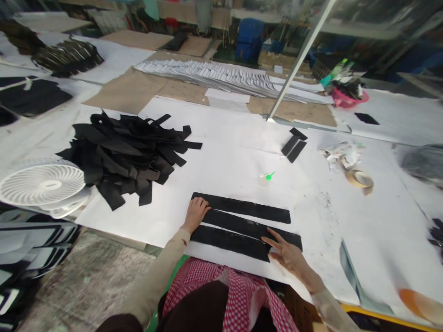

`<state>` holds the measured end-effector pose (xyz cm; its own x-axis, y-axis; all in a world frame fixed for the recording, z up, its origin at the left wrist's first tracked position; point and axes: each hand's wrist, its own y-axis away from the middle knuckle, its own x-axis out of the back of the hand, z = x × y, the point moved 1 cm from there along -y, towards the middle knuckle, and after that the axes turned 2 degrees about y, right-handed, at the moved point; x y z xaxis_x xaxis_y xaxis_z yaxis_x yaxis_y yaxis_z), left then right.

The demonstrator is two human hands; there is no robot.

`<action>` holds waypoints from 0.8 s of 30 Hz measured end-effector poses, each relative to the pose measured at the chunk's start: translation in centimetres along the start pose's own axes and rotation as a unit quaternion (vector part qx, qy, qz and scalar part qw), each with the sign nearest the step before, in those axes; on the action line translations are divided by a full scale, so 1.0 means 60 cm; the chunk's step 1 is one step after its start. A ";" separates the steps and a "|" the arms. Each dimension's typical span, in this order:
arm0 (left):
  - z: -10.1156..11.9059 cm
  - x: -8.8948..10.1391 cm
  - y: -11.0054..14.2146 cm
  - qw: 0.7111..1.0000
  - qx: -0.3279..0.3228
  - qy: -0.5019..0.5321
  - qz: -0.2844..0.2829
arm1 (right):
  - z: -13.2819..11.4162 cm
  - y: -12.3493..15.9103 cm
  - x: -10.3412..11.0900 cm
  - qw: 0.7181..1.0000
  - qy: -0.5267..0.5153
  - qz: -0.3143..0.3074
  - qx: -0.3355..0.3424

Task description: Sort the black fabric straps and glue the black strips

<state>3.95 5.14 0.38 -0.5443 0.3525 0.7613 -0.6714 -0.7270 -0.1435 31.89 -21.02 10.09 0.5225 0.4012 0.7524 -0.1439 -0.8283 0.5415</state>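
Note:
Three black fabric strips lie nearly side by side before me: a far strip (242,206), a middle strip (238,222) and a near strip (231,242). My left hand (197,213) rests over their left ends, fingers laid flat across the far and middle strips. Toward the right ends, my right hand (285,251) has its fingers spread, with fingertips at the middle strip and the edge of the near one. Neither hand grips anything that I can see. Beyond the strips stands a small clear bottle with a green spout (265,179).
A heap of black strips (128,152) lies on the left, beside a white fan (44,184). Small black pieces (294,145), a tape roll (360,178) and a pink basket (349,97) are to the right. A slanted metal pole (301,60) rises from the white-covered table (228,152).

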 end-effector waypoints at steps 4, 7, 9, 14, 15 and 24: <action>-0.012 0.003 -0.003 0.996 0.029 0.077 0.017 | -0.013 0.009 -0.031 0.996 0.082 0.003 -0.016; -0.025 0.011 -0.010 0.986 0.063 0.153 0.033 | -0.004 0.015 -0.033 0.997 0.077 0.017 -0.008; -0.036 0.017 -0.016 0.972 0.098 0.205 0.051 | 0.001 0.016 -0.032 0.997 0.068 0.019 -0.005; -0.075 0.047 -0.032 0.934 0.173 0.295 0.102 | 0.004 0.017 -0.035 0.999 0.042 0.022 -0.005; -0.085 0.059 -0.035 0.930 0.180 0.303 0.106 | 0.004 0.018 -0.037 0.999 0.038 0.022 -0.006; -0.046 0.113 0.014 0.956 0.097 0.271 -0.052 | 0.010 0.014 -0.040 0.999 -0.003 0.033 -0.004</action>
<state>-1.71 8.54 3.66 -0.6953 0.6446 0.3178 -0.6594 -0.7481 0.0746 31.05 -22.92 8.53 0.5167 0.3440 0.7840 -0.1839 -0.8498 0.4940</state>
